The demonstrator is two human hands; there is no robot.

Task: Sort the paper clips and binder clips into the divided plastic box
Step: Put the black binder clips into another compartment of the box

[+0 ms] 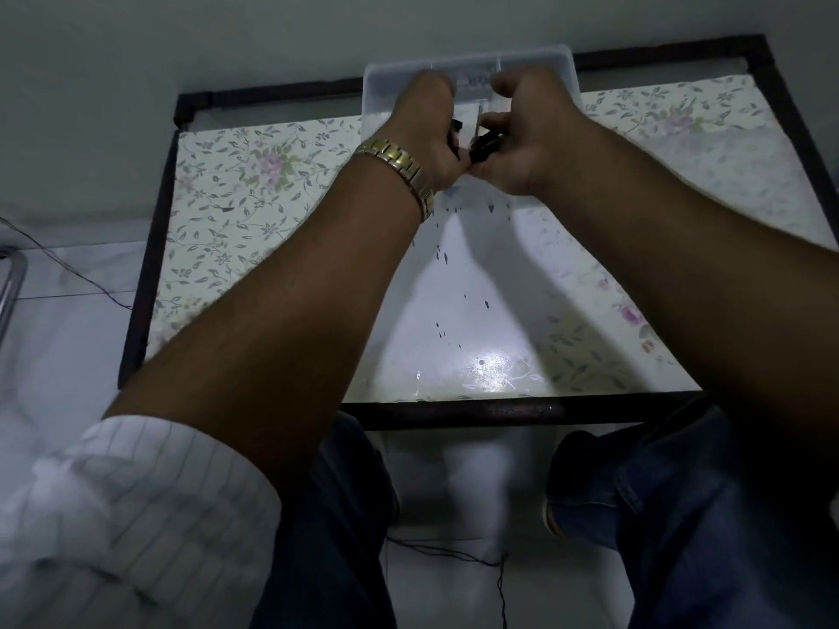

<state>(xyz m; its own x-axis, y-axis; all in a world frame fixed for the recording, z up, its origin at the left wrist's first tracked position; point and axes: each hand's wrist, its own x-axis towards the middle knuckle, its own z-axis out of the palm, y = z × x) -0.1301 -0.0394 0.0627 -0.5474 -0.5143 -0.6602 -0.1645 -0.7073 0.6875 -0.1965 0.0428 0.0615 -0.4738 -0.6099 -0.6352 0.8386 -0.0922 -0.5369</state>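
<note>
A gold watch (402,168) is worn on the left wrist. Left hand (426,138) is curled around a small black clip (455,125), only partly seen. Right hand (522,133) is closed on another black clip (485,147); the hands are touching. Both are held over the near edge of the clear plastic box (556,65), set at the far side of the floral desk (254,229). Box contents are blurred.

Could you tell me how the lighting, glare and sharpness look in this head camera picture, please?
Head view: dim overall; a bright glare patch sits on the glossy floral tabletop near its front edge; wide-angle distortion splays the table edges; the striped white sleeve is blurred; the small black clips between the left hand and right hand are too dark to read.
</note>
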